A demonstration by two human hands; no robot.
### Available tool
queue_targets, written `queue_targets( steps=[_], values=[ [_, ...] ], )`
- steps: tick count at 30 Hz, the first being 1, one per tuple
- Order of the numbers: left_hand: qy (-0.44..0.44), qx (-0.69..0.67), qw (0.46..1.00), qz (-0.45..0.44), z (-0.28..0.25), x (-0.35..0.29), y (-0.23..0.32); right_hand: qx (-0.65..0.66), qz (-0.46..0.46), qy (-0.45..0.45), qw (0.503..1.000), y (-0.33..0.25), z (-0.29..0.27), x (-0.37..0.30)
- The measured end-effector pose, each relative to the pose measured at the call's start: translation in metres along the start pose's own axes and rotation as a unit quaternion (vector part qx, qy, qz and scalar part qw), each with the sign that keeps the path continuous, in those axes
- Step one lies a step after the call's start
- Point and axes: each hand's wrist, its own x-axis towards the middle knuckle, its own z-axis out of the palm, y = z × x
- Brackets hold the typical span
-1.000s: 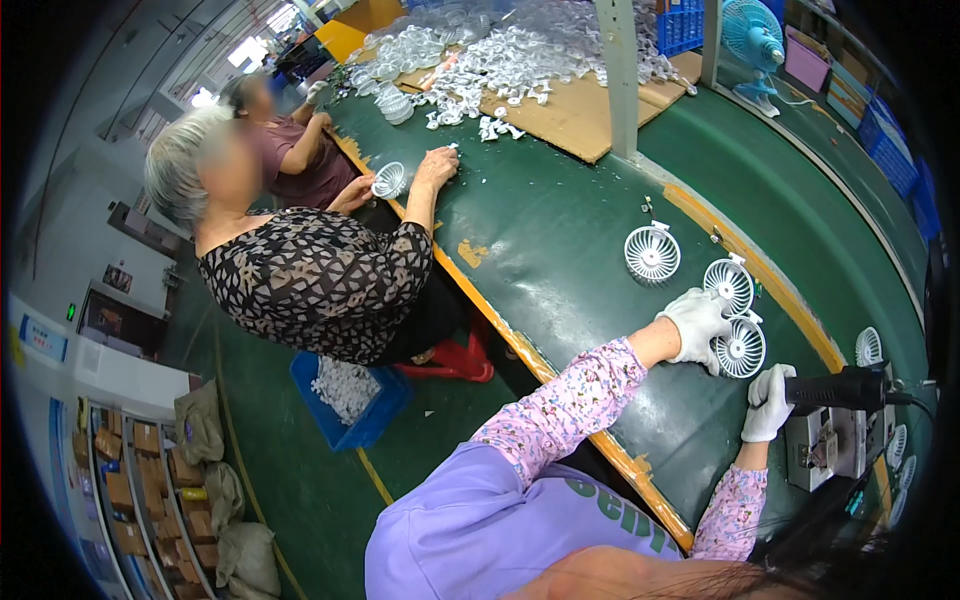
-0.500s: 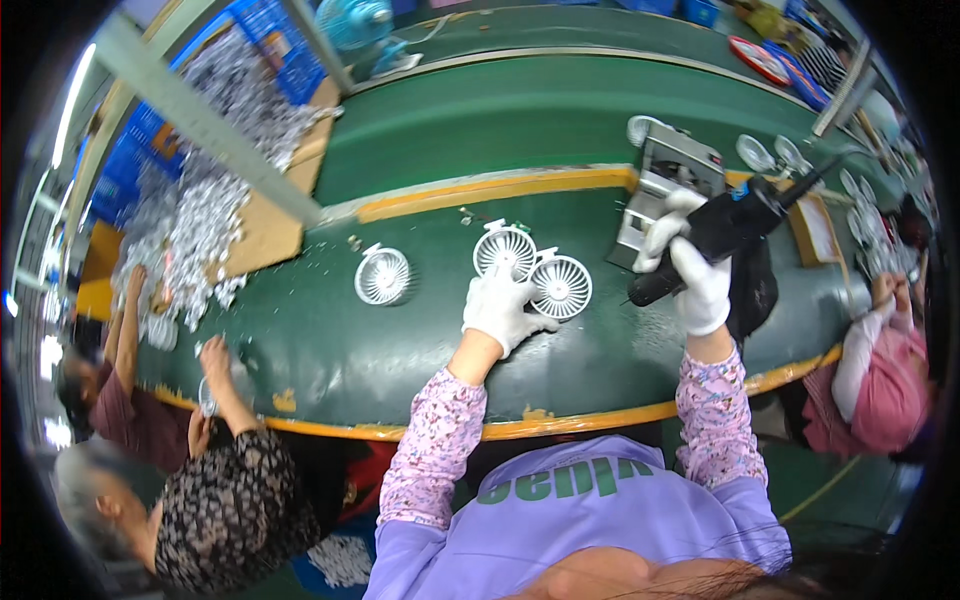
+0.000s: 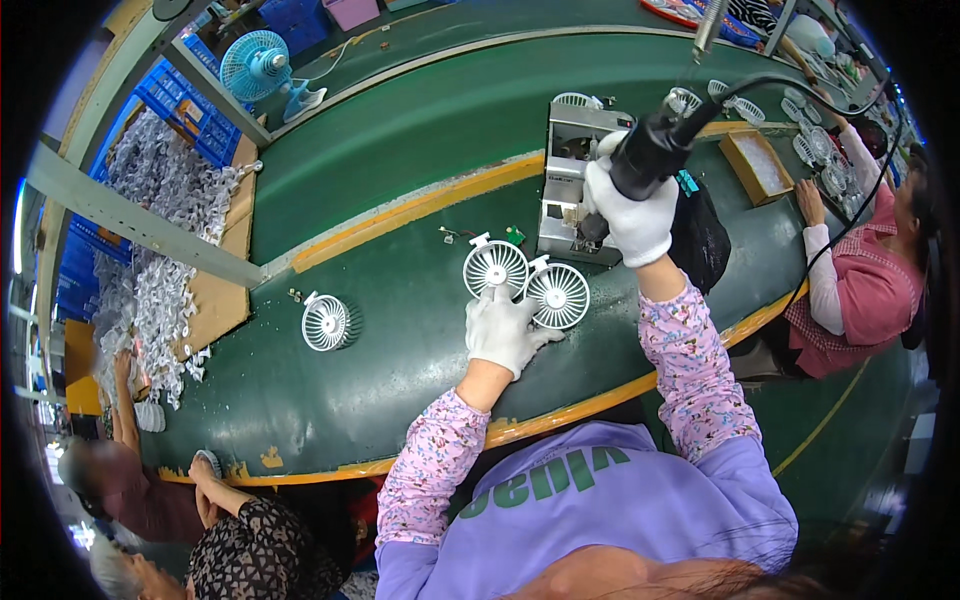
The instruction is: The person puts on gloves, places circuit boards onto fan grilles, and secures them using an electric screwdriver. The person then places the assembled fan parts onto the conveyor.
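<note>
At the centre of the frame, rest the white-gloved left hand (image 3: 500,334) lightly, fingers apart with the thumb out and the foremost tips against the near part of the left round white fan grille (image 3: 496,258). Press just enough to stop sliding, sparing the thin ribs. Mind the right round white fan grille (image 3: 562,297), just beside on the green desk (image 3: 400,395); avoid knocking the two together. Right of centre, grip the black corded tool, apparently an electric screwdriver (image 3: 643,160), firmly in the white-gloved right hand (image 3: 632,215), fingers clamped round its body. Cannot tell where the tip points, so check aim by eye. Avoid snagging the green circuit board (image 3: 515,236) above the grilles, or bumping the silver metal box (image 3: 572,190) behind. Toward the upper right, give the black cord (image 3: 775,80) slack.
</note>
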Motion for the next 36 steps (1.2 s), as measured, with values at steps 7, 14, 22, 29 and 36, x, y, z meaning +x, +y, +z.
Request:
queue_targets(
  steps=[7, 14, 22, 29, 36],
  values=[
    [-0.012, 0.004, 1.0, -0.012, 0.002, 0.001, -0.005, 0.034, 0.06, -0.082, 0.994, -0.005, 0.009, -0.036],
    [-0.028, 0.007, 1.0, -0.009, 0.0, 0.002, -0.004, -0.01, 0.073, -0.072, 0.995, 0.015, 0.008, -0.061],
    [-0.042, 0.018, 0.999, -0.019, 0.001, 0.001, -0.004, -0.003, 0.068, -0.076, 0.995, 0.015, 0.006, -0.06],
    [-0.055, 0.014, 0.998, -0.024, 0.0, 0.002, -0.003, 0.005, 0.074, -0.08, 0.994, 0.025, 0.006, -0.064],
    [-0.075, 0.016, 0.997, -0.028, -0.001, 0.004, -0.001, 0.028, 0.069, -0.112, 0.991, 0.022, 0.003, -0.062]
  ],
)
